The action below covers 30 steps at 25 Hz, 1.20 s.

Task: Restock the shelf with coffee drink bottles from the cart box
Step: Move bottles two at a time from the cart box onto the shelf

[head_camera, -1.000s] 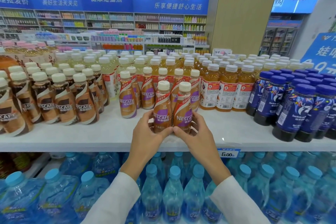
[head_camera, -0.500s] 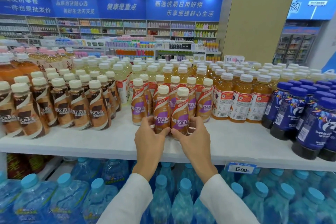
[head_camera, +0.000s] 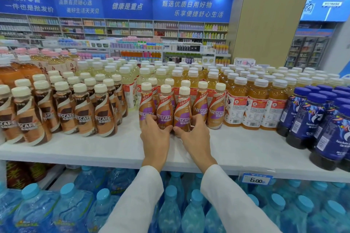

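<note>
Two purple-label Nescafe coffee bottles stand side by side on the white shelf [head_camera: 236,145], in front of several more of the same kind. My left hand [head_camera: 156,138] wraps the base of the left coffee bottle [head_camera: 164,108]. My right hand [head_camera: 195,134] wraps the base of the right coffee bottle [head_camera: 182,111]. Both bottles are upright, touching each other, with their bottoms on the shelf. The cart box is out of view.
Brown-label Nescafe bottles [head_camera: 85,113] fill the shelf's left side. Orange tea bottles [head_camera: 253,106] and dark blue bottles [head_camera: 310,119] stand to the right. Blue-capped water bottles [head_camera: 170,212] sit on the lower shelf. A price tag [head_camera: 255,179] hangs on the shelf edge.
Both hands have slid the two bottles back along the shelf until they join the row of purple-label bottles. The camera has come closer.
</note>
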{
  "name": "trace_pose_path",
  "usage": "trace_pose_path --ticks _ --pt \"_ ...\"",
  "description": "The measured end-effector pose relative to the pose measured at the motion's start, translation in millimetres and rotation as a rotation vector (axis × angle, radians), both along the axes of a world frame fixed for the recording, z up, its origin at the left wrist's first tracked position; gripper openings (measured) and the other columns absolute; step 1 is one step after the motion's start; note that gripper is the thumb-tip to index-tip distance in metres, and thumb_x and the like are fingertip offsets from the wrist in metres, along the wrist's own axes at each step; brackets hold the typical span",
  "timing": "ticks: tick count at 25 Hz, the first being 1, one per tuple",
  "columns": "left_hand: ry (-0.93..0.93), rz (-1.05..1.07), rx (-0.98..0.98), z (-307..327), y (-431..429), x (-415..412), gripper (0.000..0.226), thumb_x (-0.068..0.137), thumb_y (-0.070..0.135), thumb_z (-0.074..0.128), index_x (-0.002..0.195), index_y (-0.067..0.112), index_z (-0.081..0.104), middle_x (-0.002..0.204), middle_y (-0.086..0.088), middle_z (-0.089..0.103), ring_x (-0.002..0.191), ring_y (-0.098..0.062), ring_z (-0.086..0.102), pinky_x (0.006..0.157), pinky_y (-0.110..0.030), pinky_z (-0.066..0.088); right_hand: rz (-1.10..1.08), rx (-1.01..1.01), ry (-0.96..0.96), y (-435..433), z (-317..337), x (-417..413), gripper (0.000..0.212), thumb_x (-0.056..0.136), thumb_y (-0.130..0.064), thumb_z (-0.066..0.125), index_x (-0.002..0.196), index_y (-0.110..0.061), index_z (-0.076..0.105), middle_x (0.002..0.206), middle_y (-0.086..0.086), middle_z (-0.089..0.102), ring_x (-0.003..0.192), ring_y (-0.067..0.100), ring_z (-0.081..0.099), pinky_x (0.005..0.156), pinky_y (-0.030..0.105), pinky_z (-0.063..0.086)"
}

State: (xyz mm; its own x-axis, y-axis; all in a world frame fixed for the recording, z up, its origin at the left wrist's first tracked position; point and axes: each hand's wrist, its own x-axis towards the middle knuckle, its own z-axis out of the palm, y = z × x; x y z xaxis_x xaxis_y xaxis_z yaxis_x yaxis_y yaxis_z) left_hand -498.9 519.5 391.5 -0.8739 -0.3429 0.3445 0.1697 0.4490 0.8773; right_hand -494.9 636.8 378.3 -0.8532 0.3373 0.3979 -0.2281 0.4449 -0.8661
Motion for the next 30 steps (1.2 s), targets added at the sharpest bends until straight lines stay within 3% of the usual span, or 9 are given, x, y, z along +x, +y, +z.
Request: trace_pose_path --ticks 5,9,22,30 --pt "0.012 -0.02 -0.034 0.4 -2.7 -6.4 0.056 0.08 0.031 0.087 0.12 0.017 0.051 0.125 -0.008 0.059 0.114 -0.024 0.058 0.097 -0.04 0.053 0.005 -0.026 -0.012 1.7 -1.4 -6.4 0.05 0.083 -0.034 0.083 0.116 -0.029 0.046 0.122 -0.004 0.063 0.111 0.016 0.062 0.092 0.03 0.055" --pt "0.009 -0.026 -0.04 2.1 -2.0 -9.4 0.056 0.08 0.031 0.087 0.119 0.016 0.05 0.124 -0.007 0.059 0.114 -0.024 0.058 0.097 -0.04 0.055 0.021 -0.05 -0.011 2.5 -0.8 -9.2 0.05 0.084 -0.033 0.083 0.116 -0.031 0.045 0.117 -0.01 0.061 0.11 0.014 0.063 0.084 0.018 0.049" --pt "-0.001 0.018 -0.029 -0.1 2.6 -14.5 0.052 0.082 0.031 0.085 0.118 0.016 0.051 0.124 -0.008 0.059 0.113 -0.025 0.059 0.098 -0.042 0.054 -0.002 -0.036 -0.031 1.0 -2.0 -16.2 0.054 0.085 -0.035 0.082 0.123 -0.029 0.044 0.13 -0.002 0.062 0.117 0.018 0.062 0.095 0.03 0.053" --pt "-0.012 0.033 -0.031 -1.2 2.6 -14.4 0.05 0.082 0.035 0.084 0.115 0.014 0.054 0.118 -0.009 0.062 0.107 -0.025 0.06 0.093 -0.041 0.055 -0.002 -0.021 -0.022 0.4 -2.0 -15.5 0.054 0.085 -0.037 0.081 0.125 -0.028 0.046 0.128 -0.004 0.062 0.114 0.015 0.062 0.089 0.022 0.05"
